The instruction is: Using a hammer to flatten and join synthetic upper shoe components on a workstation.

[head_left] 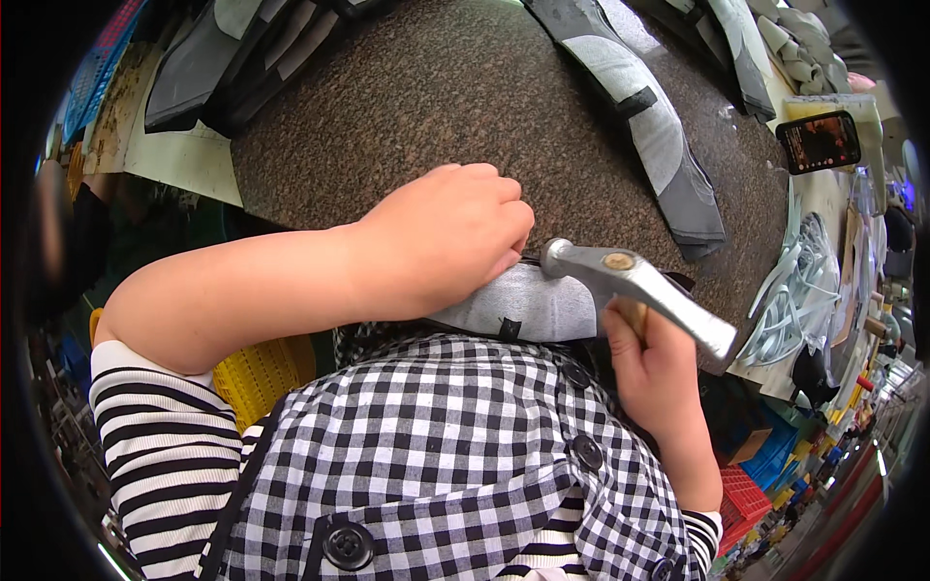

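Observation:
My right hand (657,363) is wrapped round the handle of a metal hammer (668,293). The hammer's round face is at the left, over the far edge of a curved grey fabric piece (542,300) with dark edging and a small black tab (510,328). This piece lies at the near edge of the stone slab (407,116), close to my body. My left hand (453,228) is closed at its far left edge, with curled fingers that seem to grip the edge; the fingertips are hidden beneath the hand.
A similar curved grey piece (639,121) lies farther back on the slab. More dark pieces (223,68) are stacked at the far left. At the right are a phone (819,142) on a stand and a tangle of pale strips (799,290). A yellow basket (257,382) stands below my left arm.

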Available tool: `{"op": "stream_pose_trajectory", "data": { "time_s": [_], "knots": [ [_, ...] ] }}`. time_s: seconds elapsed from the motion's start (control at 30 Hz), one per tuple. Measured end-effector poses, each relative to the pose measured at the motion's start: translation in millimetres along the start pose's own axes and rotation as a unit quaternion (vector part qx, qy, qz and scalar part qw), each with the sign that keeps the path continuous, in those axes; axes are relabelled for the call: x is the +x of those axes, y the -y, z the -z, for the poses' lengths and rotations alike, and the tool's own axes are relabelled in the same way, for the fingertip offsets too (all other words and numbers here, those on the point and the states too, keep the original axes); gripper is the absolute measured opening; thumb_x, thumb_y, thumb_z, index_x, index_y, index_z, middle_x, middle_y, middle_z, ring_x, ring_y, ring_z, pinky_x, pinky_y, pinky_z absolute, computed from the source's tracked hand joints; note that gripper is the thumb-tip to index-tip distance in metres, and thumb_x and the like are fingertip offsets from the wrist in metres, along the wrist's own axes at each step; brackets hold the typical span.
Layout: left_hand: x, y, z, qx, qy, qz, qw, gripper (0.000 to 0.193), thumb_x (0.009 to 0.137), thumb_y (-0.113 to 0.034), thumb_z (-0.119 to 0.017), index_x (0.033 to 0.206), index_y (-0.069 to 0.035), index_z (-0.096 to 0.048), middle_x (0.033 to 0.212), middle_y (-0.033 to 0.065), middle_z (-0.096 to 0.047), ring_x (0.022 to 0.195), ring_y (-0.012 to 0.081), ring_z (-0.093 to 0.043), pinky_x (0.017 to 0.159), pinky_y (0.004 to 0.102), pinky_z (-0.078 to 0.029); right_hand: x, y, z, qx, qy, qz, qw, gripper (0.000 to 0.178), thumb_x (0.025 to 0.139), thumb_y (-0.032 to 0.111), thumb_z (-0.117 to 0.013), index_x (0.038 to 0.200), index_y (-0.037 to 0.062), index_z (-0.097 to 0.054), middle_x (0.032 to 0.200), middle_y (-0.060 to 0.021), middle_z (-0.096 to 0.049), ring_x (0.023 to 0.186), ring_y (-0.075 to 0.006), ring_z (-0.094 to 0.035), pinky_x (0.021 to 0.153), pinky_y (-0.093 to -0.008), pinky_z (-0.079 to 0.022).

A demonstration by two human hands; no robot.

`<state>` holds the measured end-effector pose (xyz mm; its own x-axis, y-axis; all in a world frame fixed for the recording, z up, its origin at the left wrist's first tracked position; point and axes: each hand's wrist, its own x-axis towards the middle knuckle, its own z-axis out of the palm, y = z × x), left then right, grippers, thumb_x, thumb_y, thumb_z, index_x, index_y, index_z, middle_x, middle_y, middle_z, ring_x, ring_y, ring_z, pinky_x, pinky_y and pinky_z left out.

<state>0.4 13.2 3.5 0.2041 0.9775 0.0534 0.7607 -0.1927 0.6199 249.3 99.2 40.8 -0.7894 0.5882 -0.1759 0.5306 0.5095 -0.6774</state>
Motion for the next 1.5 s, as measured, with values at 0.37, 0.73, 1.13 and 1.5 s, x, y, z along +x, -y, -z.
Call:
{"op": "stream_pose_trajectory", "data": {
  "time_s": [0.37,0.73,1.13,1.5],
  "knots": [
    [61,-33,-48,-0.016,-0.009,-0.038,0.999,0.011,0.085,-0.012,-0.063,0.09,-0.004,-0.057,0.089,0.011,-0.055,0.087,0.0298,-0.058,0.077,0.0395,-0.05,-40,-33,24,-0.001,-0.184,-0.053,0.981,0.015,0.092,0.004,-0.062,0.104,-0.0046,-0.063,0.088,-0.0161,-0.063,0.077,-0.0309,-0.063,0.071,-0.034,-0.051],
    [61,-26,-38,-0.07,0.028,-0.115,0.99,0.026,0.082,-0.004,-0.065,0.108,-0.003,-0.067,0.091,0.0102,-0.06,0.082,0.0279,-0.062,0.068,0.0372,-0.052,-48,-30,14,-0.077,-0.141,-0.083,0.983,0.008,0.093,0.006,-0.059,0.099,0.0005,-0.057,0.085,-0.0144,-0.06,0.077,-0.0347,-0.064,0.066,-0.0387,-0.051],
    [54,-38,-41,0.165,-0.035,-0.258,0.951,0.038,0.073,-0.012,-0.064,0.108,0.003,-0.066,0.088,0.0065,-0.057,0.073,0.0186,-0.056,0.057,0.0285,-0.049,-37,-28,6,-0.065,-0.128,-0.07,0.987,0.01,0.091,0.004,-0.06,0.1,0.0,-0.058,0.085,-0.0152,-0.062,0.075,-0.0363,-0.064,0.064,-0.0398,-0.052],
    [47,-22,-40,0.013,-0.046,-0.128,0.991,0.026,0.075,-0.012,-0.063,0.099,-0.002,-0.066,0.089,0.0084,-0.061,0.078,0.0242,-0.061,0.062,0.0346,-0.051,-32,-19,1,-0.056,-0.132,-0.045,0.989,0.014,0.094,0.005,-0.058,0.106,-0.0016,-0.056,0.089,-0.0171,-0.06,0.077,-0.0388,-0.063,0.069,-0.0398,-0.05]
  ]
}}
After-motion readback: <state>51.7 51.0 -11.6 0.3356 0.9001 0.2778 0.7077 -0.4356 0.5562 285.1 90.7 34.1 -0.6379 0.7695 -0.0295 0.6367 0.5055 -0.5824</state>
